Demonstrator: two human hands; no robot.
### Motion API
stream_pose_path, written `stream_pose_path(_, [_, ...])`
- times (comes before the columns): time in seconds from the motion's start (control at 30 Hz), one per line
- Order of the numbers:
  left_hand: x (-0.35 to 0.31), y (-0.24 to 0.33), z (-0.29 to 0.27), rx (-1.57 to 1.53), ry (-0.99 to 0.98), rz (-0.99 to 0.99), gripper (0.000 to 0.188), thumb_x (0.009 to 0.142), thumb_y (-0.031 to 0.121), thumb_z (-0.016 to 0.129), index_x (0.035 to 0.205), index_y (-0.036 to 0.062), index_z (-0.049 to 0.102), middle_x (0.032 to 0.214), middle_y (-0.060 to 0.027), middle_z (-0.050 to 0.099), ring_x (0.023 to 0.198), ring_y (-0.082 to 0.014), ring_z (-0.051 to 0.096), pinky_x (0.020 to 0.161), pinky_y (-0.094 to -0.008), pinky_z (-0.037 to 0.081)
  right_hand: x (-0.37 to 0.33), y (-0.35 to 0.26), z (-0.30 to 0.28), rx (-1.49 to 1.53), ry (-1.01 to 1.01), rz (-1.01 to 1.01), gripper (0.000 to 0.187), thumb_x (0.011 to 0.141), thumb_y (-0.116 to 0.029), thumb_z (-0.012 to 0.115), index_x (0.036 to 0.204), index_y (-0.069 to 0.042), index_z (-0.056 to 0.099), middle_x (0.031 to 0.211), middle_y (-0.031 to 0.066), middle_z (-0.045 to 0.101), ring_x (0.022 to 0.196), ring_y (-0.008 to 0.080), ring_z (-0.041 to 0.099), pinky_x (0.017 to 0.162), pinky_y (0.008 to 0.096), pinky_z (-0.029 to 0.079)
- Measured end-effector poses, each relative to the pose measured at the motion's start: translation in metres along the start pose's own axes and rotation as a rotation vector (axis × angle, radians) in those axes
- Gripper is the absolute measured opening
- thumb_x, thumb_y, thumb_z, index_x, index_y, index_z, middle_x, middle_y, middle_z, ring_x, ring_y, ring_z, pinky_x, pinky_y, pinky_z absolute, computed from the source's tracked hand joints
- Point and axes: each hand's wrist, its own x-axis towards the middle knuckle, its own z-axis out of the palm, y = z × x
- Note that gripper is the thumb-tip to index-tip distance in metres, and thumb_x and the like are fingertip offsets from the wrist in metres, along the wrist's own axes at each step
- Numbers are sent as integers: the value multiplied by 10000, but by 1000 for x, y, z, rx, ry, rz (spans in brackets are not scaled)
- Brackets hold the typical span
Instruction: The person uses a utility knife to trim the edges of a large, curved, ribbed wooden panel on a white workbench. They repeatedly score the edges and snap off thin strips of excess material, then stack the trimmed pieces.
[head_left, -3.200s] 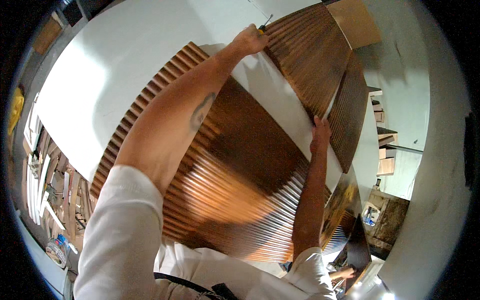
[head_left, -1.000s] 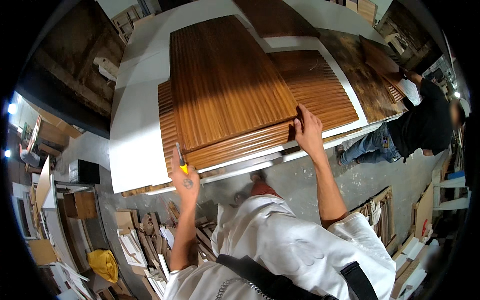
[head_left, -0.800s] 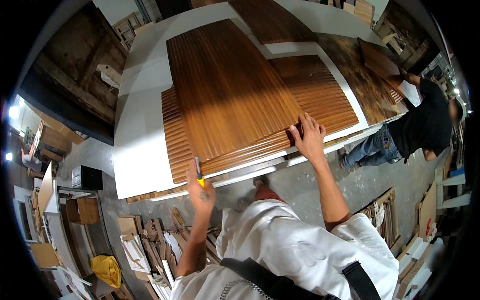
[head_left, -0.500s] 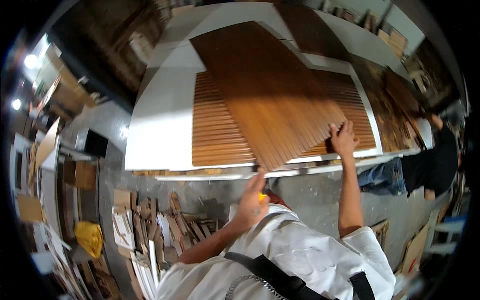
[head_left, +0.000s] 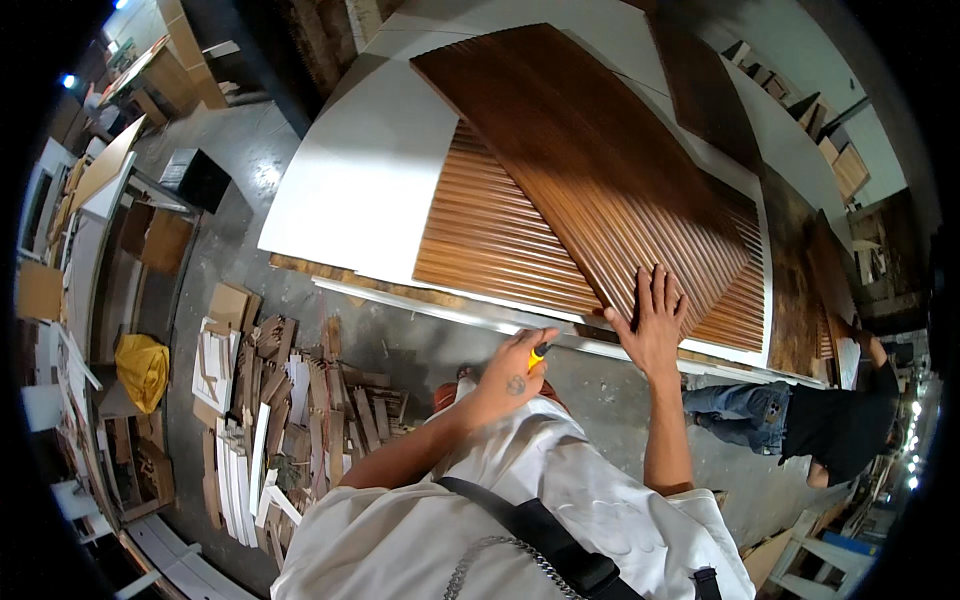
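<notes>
Nearest, I'm keeping my left grip curled round a yellow-handled tool, apart from the panel, by the counter's near edge. Just right of it, I'm resting my right grip wide, fingers spread and palm down on the ribbed brown panel, at its near left corner. That panel is lying under the right grip and stretching away diagonally, up and left. Beneath, a second ribbed panel is lying crosswise on the white-topped counter, showing on both sides. Farther back, another brown panel is resting there.

Versus half a second ago: my left grip is now sitting off the panel's near corner, where it was reaching; my right grip is pressing that left corner instead of the right one. Versus a second ago, the top panel is slanting much more over the lower.
</notes>
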Motion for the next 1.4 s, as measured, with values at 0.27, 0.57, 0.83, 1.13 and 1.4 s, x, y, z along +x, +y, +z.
stream_pose_path(0.27, [37, -22, -31, 617, 182, 236, 618, 704, 47, 609, 1310, -39, 529, 1495, -166, 407, 1408, -318, 339, 1192, -536, 179, -19, 20, -3, -35, -3, -113, 807, 916, -556, 566, 1514, -57, 353, 1588, 224, 268, 1473, 421, 211, 1170, 606, 120])
stream_pose_path(0.57, [46, -44, -84, -32, 536, 127, 642, 752, -125, 511, 1387, -52, 463, 1479, -189, 452, 1398, -358, 389, 1203, -415, 247, -72, 139, -26, -21, -136, -134, 708, 966, -400, 552, 1537, -57, 310, 1609, 208, 219, 1476, 403, 205, 1200, 522, 136])
stream_pose_path(0.83, [72, -62, -142, 168, 782, -247, 625, 832, -53, 534, 1438, -87, 388, 1440, -285, 431, 1273, -416, 488, 1081, -404, 397, -86, 233, -23, 141, -231, 204, 642, 1045, -510, 342, 1568, -143, 273, 1644, 179, 123, 1518, 368, 87, 1206, 485, 77])
stream_pose_path(1.13, [129, -44, -184, 51, 574, -215, 237, 814, 101, 522, 940, -54, 649, 651, -239, 600, 658, -407, 624, 627, -508, 463, -90, 246, -11, 71, -182, 207, 638, 1048, -519, 312, 1575, -164, 251, 1636, 190, 142, 1509, 392, 97, 1202, 506, 83])
stream_pose_path(1.4, [197, -60, -192, 312, 548, -120, 271, 862, 168, 520, 1004, -40, 622, 934, -230, 679, 817, -355, 663, 768, -510, 520, -78, 232, -11, 62, -105, 195, 587, 1058, -452, 355, 1557, -147, 305, 1629, 174, 187, 1503, 380, 134, 1203, 496, 96])
